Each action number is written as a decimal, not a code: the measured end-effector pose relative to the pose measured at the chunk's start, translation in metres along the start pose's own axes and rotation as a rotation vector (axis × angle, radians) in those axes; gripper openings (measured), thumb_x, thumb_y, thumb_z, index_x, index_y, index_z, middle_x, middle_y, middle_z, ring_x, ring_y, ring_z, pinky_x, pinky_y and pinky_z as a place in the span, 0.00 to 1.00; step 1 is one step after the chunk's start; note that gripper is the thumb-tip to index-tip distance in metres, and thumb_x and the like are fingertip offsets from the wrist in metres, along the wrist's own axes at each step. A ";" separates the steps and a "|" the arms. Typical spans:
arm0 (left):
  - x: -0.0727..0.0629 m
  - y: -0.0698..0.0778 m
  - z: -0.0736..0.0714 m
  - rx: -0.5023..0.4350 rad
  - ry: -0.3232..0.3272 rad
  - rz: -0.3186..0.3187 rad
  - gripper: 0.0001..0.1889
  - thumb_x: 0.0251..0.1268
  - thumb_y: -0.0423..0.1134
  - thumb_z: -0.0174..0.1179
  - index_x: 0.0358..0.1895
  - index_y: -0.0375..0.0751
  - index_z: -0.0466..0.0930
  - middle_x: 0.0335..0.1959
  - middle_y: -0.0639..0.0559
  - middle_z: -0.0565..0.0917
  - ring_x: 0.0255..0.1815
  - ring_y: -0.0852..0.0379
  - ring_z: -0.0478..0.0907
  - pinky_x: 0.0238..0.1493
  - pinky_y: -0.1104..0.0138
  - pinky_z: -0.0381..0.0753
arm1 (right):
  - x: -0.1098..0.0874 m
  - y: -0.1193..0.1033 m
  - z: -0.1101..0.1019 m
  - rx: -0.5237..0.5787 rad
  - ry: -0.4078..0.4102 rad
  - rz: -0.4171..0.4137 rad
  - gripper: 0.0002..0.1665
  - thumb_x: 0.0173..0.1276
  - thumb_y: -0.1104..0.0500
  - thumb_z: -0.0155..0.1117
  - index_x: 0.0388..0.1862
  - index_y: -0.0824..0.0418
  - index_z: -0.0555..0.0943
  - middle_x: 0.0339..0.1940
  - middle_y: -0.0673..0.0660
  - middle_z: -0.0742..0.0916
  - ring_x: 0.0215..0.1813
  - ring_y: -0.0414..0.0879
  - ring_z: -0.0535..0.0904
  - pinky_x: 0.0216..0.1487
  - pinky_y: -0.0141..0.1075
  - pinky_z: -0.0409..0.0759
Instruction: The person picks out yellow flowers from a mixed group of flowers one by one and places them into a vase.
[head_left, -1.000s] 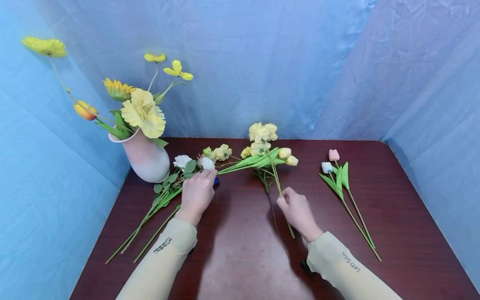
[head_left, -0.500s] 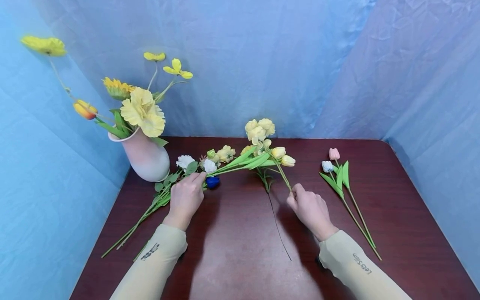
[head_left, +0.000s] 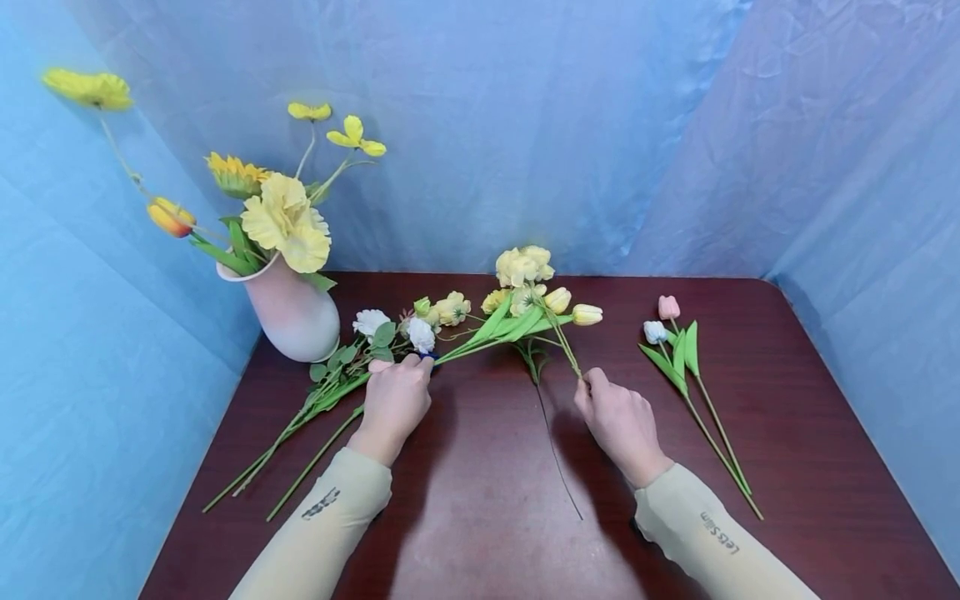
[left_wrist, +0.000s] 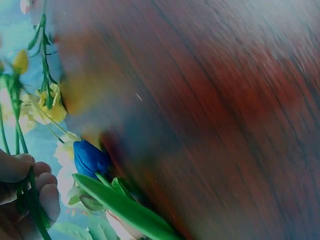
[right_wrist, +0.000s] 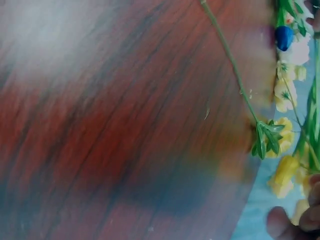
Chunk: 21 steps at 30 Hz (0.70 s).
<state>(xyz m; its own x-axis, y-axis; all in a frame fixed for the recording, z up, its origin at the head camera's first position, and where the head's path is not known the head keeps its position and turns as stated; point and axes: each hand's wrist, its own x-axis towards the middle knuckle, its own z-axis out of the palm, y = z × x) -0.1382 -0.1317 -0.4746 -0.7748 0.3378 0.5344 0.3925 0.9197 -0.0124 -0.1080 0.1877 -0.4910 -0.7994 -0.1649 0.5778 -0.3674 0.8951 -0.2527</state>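
Observation:
My left hand grips the green stems of two yellow tulips, whose heads point right. In the left wrist view, thumb and fingertips pinch those stems. My right hand pinches the stem of a pale yellow flower spray, its blooms up and to the left of the hand. The tulip leaves cross the spray's stem in the head view. A blue tulip lies just by the left hand, mostly hidden behind it in the head view.
A white-pink vase with several yellow and orange flowers stands at the back left. White roses and other stems lie at left. A thin-stemmed yellow flower lies mid-table. Pink and pale blue tulips lie at right.
My left hand has shifted left, then back right, with the tulips. My right hand has moved right with the spray, whose stem now leans more. The two tulip heads have spread apart.

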 end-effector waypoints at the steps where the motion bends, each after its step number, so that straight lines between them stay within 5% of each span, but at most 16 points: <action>1: 0.000 0.000 0.000 -0.003 -0.015 -0.007 0.09 0.49 0.20 0.61 0.30 0.37 0.83 0.23 0.48 0.80 0.15 0.47 0.73 0.21 0.54 0.66 | 0.000 0.000 0.000 0.011 -0.044 0.036 0.05 0.66 0.65 0.61 0.32 0.61 0.74 0.10 0.54 0.75 0.09 0.58 0.70 0.09 0.48 0.63; 9: -0.003 0.002 0.002 -0.025 -0.117 -0.018 0.06 0.55 0.24 0.64 0.27 0.39 0.80 0.23 0.48 0.78 0.16 0.48 0.77 0.15 0.59 0.68 | 0.008 0.009 0.009 0.049 -0.478 0.242 0.05 0.73 0.57 0.62 0.37 0.57 0.81 0.22 0.57 0.84 0.22 0.57 0.80 0.23 0.51 0.75; 16: -0.003 0.005 0.004 -0.050 -0.300 -0.078 0.11 0.68 0.40 0.66 0.26 0.44 0.83 0.24 0.48 0.81 0.21 0.44 0.81 0.19 0.51 0.77 | 0.035 0.014 0.018 0.073 -0.590 0.308 0.12 0.77 0.52 0.59 0.48 0.58 0.83 0.35 0.60 0.88 0.29 0.55 0.83 0.30 0.51 0.79; 21: -0.001 0.010 0.011 -0.038 -0.348 -0.067 0.11 0.68 0.41 0.65 0.26 0.43 0.84 0.27 0.47 0.82 0.26 0.45 0.82 0.24 0.50 0.79 | 0.052 0.019 0.031 0.154 -0.619 0.368 0.19 0.78 0.50 0.59 0.56 0.61 0.83 0.46 0.63 0.89 0.41 0.57 0.85 0.43 0.53 0.81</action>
<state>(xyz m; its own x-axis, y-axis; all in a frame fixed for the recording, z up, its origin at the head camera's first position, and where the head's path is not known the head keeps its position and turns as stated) -0.1393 -0.1206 -0.4844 -0.9193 0.3309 0.2132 0.3482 0.9362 0.0484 -0.1709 0.1831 -0.4899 -0.9892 -0.1095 -0.0975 -0.0499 0.8767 -0.4785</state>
